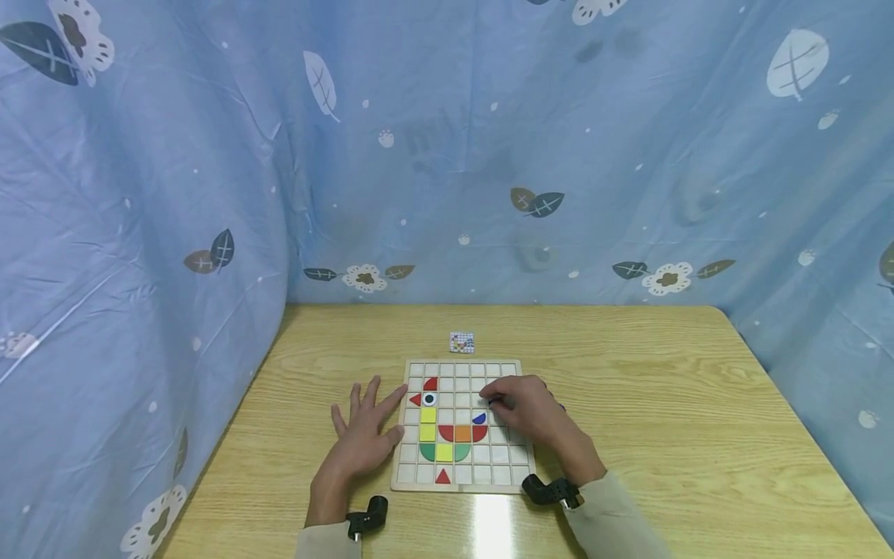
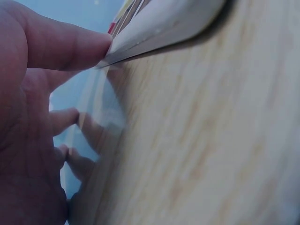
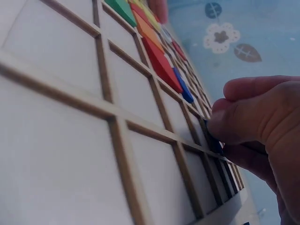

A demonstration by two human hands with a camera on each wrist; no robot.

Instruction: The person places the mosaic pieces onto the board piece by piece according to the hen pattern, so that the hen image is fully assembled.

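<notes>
A wooden grid board (image 1: 463, 488) with white squares lies on the table. My right hand (image 1: 534, 407) is over its right side, thumb and fingertips pinching a blue piece (image 3: 214, 142) low over the squares; the fingers cover most of its outline. Left of it sits a blue half-round piece (image 1: 479, 418), just above a red quarter-round piece (image 1: 480, 433). With fingers spread, my left hand (image 1: 366, 435) rests at the board's left edge, its thumb touching the rim in the left wrist view. An eye piece (image 1: 429, 399) and yellow squares (image 1: 427, 423) form a column on the board.
A small pattern card (image 1: 462, 342) lies behind the board. Lower on the grid are an orange square (image 1: 463, 434), green quarter-rounds (image 1: 427, 451) and a red triangle (image 1: 443, 477). Blue bits (image 1: 562, 407) show beyond my right hand. A blue patterned curtain (image 1: 461, 155) surrounds the table.
</notes>
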